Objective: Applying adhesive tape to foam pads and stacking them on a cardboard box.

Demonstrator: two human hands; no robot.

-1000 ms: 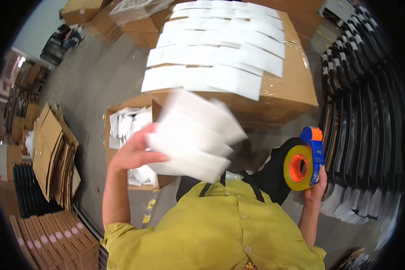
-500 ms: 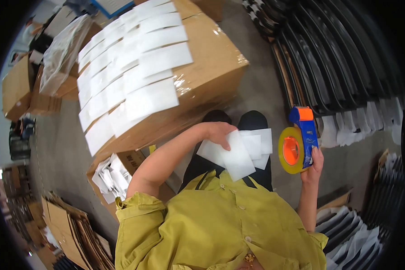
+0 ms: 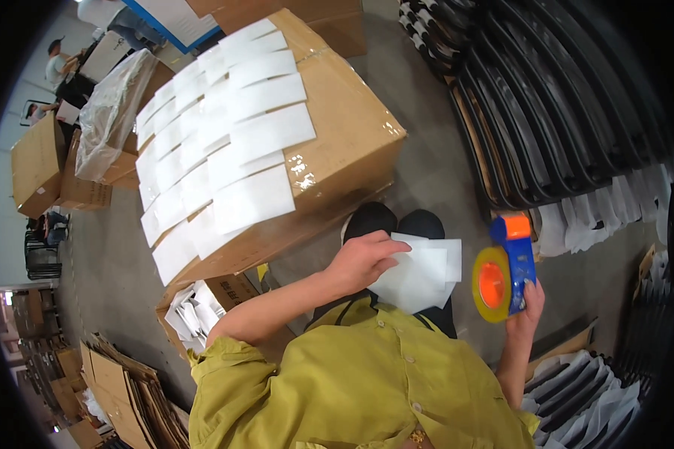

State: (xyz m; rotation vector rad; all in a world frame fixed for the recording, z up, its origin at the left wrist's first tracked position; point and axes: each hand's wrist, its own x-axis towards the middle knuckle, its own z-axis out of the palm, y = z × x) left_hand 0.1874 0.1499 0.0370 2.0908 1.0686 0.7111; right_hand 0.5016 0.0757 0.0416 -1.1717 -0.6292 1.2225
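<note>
My left hand (image 3: 361, 262) pinches several thin white sheets (image 3: 416, 280) by their upper left edge, in front of my knees. The sheets overlap in a loose stack. Out to the right, my right hand (image 3: 530, 305) grips a blue tape dispenser (image 3: 523, 262) with an orange top and hub, carrying a roll of yellowish tape (image 3: 478, 288). Ahead and to the left stands a large cardboard box (image 3: 352, 112). Overlapping rows of white sheets (image 3: 251, 202) cover much of its top, some hanging over the near edge.
An open carton (image 3: 232, 288) with white sheets inside sits below the large box. Flattened cardboard (image 3: 116, 389) leans at lower left. Racks of black curved frames (image 3: 547, 112) stand at right, more black parts (image 3: 577, 389) at lower right. Other people (image 3: 58, 63) are at far left.
The fanned sheets in my left hand now lie in a closer stack, and that hand's fingers have shifted to their edge. The tape dispenser stays in my right hand. The whole view has shifted slightly.
</note>
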